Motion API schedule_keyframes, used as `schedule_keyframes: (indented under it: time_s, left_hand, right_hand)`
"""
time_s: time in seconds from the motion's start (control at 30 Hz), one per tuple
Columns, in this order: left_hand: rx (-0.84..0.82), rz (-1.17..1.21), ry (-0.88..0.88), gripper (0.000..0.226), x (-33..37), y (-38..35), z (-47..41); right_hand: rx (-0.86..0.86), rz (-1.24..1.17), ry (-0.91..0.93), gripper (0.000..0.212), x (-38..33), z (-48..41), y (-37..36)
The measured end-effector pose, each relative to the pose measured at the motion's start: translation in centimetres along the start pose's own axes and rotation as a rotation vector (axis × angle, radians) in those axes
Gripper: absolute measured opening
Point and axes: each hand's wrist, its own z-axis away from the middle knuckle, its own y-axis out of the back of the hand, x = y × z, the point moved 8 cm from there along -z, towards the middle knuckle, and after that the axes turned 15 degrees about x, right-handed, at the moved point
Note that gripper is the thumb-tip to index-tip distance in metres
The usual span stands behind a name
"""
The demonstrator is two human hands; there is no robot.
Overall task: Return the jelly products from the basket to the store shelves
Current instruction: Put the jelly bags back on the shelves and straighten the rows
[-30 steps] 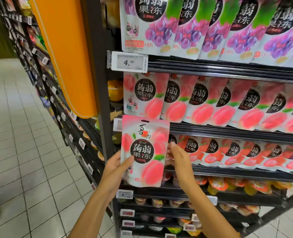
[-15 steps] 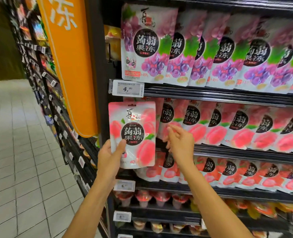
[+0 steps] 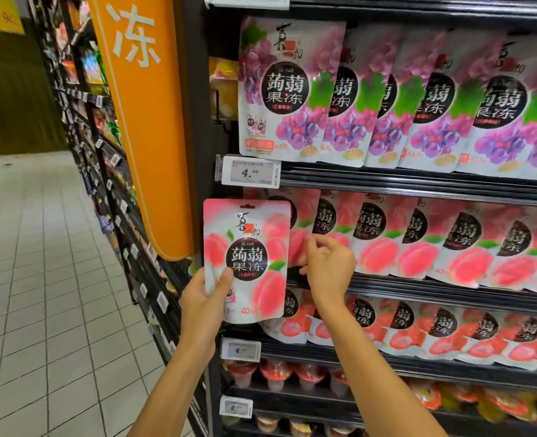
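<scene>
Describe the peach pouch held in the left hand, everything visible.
The peach pouch is a flat, glossy bag, pink and white, printed with peaches, green leaves and a round black label with white Chinese characters; "40%" shows near the bottom, a hang slot at the top. It is upright, facing the camera, before the left end of the peach row. The left hand grips its lower left corner, thumb across the front. The right hand pinches a shelf pouch beside it.

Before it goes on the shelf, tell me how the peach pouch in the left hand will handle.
The peach pouch is probably semi-floppy: it stands flat held only at its lower corner by the left hand. Likely light, since one hand's grip carries it. Its glossy film may slip.
</scene>
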Motion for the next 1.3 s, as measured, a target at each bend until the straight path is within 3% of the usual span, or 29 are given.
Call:
schedule_keyframes:
  time_s: [0.37,0.7,0.93,1.07,1.13,1.2,1.3]
  left_hand:
    - [-0.060,0.023,0.031,0.019,-0.4,-2.3,0.8]
    - [-0.041,0.002,0.051,0.020,-0.1,-4.5,0.5]
    - [-0.120,0.058,0.069,0.021,0.8,-4.7,0.6]
    - [-0.047,-0.065,-0.122,0.022,3.3,-5.0,0.1]
    - [0.015,-0.157,-0.297,0.037,4.7,-4.7,0.6]
    - [0.078,-0.297,-0.517,0.046,5.7,-4.2,1.9]
    - [0.010,-0.428,-0.677,0.041,5.8,-5.1,3.8]
  right_hand:
    - [0.230,0.009,0.034,0.009,1.5,-0.5,4.1]
    - [0.123,-0.177,-0.014,0.013,2.0,-0.6,4.4]
    - [-0.369,-0.136,0.119,0.019,-0.5,3.9,2.3]
    - [-0.369,-0.251,-0.043,0.013,-0.4,3.8,1.2]
    - [-0.293,-0.227,-0.028,0.006,-0.4,3.4,1.0]
    - [-0.210,-0.171,0.009,0.013,-0.4,3.2,0.8]
    - [-0.104,-0.151,-0.031,0.017,-0.2,3.0,0.3]
